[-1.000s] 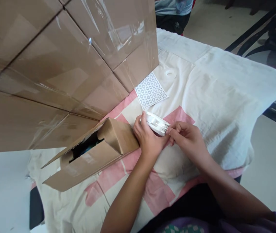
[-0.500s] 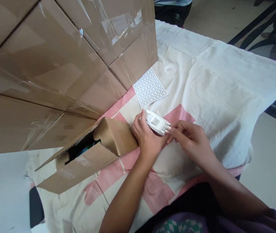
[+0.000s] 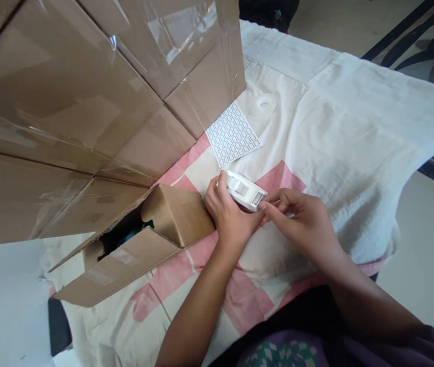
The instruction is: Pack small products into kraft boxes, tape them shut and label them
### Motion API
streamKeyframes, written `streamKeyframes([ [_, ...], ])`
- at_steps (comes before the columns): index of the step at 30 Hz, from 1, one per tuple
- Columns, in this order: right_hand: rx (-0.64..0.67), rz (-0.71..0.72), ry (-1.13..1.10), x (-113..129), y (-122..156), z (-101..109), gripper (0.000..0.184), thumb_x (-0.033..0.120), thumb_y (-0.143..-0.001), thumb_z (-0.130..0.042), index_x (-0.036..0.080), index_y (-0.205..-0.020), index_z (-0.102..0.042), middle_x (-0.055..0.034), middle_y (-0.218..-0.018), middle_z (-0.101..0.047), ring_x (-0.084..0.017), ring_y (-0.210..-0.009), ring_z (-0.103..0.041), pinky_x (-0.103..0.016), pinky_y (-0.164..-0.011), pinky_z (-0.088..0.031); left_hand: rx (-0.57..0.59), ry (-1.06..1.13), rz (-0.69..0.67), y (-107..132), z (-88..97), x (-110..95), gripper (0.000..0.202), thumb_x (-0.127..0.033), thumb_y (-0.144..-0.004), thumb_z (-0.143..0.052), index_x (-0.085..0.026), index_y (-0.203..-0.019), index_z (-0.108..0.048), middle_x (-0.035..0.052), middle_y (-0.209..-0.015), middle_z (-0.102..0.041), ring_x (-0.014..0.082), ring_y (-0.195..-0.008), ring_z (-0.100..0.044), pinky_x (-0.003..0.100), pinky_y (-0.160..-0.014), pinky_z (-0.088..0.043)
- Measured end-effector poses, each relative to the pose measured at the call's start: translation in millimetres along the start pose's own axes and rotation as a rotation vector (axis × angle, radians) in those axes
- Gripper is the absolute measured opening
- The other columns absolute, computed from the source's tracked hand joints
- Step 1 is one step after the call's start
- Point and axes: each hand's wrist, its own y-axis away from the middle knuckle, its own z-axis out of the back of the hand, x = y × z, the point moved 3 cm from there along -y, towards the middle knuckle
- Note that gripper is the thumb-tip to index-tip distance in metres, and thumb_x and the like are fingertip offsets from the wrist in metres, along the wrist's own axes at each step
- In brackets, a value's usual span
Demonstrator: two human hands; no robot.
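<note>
My left hand [image 3: 229, 219] is wrapped round a white tape dispenser [image 3: 243, 190], holding it just above the cloth-covered table [image 3: 347, 148]. My right hand [image 3: 301, 223] pinches at the dispenser's front end, fingertips on the clear tape there. A small open cardboard box [image 3: 140, 244] lies on its side just left of my left hand, with something dark and bluish inside.
A tall stack of taped cardboard cartons [image 3: 87, 102] fills the left and back. A sheet of small square stickers [image 3: 233, 134] lies beyond the dispenser, and a white ring [image 3: 265, 103] farther back. Another person's dark clothing [image 3: 268, 10] shows past the table's far edge.
The view has shifted slightly down and left. My right fingers have drawn in closer against the dispenser's front end; my left hand keeps its grip.
</note>
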Motion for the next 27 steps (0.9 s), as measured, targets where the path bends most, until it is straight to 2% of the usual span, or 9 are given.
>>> streamKeyframes([
  [5, 0.000, -0.026, 0.000, -6, -3, 0, 0.040, 0.028, -0.087, -0.070, 0.022, -0.057, -0.046, -0.0039, -0.080, -0.076, -0.019, -0.071, -0.069, -0.030, -0.059, -0.045, 0.009, -0.010, -0.007, 0, 0.0, 1, 0.116, -0.056, -0.064, -0.087, -0.020, -0.156, -0.027, 0.0217, -0.150, -0.040, 0.0390, -0.141, -0.040, 0.054, -0.119, -0.031],
  [13, 0.061, -0.072, -0.230, -11, -5, -8, 0.041, 0.026, -0.090, -0.068, 0.024, -0.059, -0.041, 0.0008, -0.061, -0.065, -0.016, -0.058, -0.063, -0.030, -0.060, -0.047, -0.011, -0.005, -0.005, 0, -0.5, 1, 0.123, -0.061, -0.062, -0.087, -0.017, -0.158, -0.023, 0.0237, -0.150, -0.040, 0.0400, -0.142, -0.039, 0.055, -0.119, -0.030],
  [18, 0.048, -0.061, -0.215, -9, -6, -9, 0.043, 0.026, -0.089, -0.069, 0.023, -0.058, -0.039, 0.0028, -0.053, -0.058, -0.014, -0.054, -0.058, -0.028, -0.056, -0.043, -0.013, -0.021, -0.017, 0, -0.8, 1, 0.121, -0.058, -0.063, -0.087, -0.017, -0.157, -0.025, 0.0234, -0.149, -0.041, 0.0400, -0.142, -0.040, 0.055, -0.118, -0.031],
  [27, 0.045, -0.067, -0.185, -12, -7, -11, 0.041, 0.025, -0.089, -0.068, 0.023, -0.058, -0.041, 0.0030, -0.053, -0.056, -0.013, -0.055, -0.054, -0.029, -0.056, -0.040, -0.014, -0.029, -0.023, 0, -0.1, -1, 0.116, -0.057, -0.065, -0.085, -0.017, -0.157, -0.026, 0.0224, -0.148, -0.042, 0.0395, -0.140, -0.041, 0.054, -0.118, -0.032],
])
